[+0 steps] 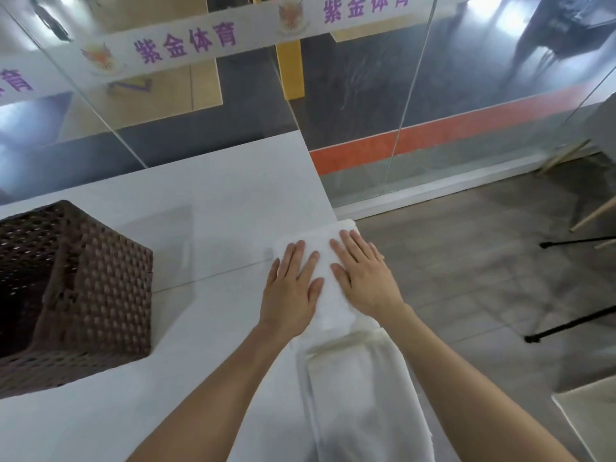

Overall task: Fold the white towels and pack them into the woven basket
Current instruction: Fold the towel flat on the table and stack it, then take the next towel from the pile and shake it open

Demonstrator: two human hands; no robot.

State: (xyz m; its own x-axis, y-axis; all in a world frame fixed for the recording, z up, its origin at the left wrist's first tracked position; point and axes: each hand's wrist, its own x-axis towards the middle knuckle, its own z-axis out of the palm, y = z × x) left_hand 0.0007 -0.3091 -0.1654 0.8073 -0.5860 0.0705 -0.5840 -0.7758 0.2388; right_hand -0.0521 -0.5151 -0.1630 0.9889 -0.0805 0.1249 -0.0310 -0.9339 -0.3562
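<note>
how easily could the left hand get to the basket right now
Probably easily. The left hand lies flat on the folded towel beside the right hand, gripping nothing, and only bare table shows between it and the basket to its left. It would have to lift off the towel first.

White table (216, 195), woven basket (100, 295), far towel (325, 251), near towel (360, 395)

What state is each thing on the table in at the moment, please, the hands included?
Left hand: open, flat on the folded towel.
Right hand: open, flat on the same towel.
Folded towel: folded small, on the table at its right edge, under both hands.
Second towel: nearer the person, laid out long, not yet folded small.
Basket: standing at the left, top open, apart from both towels; inside too dark to tell.
</note>
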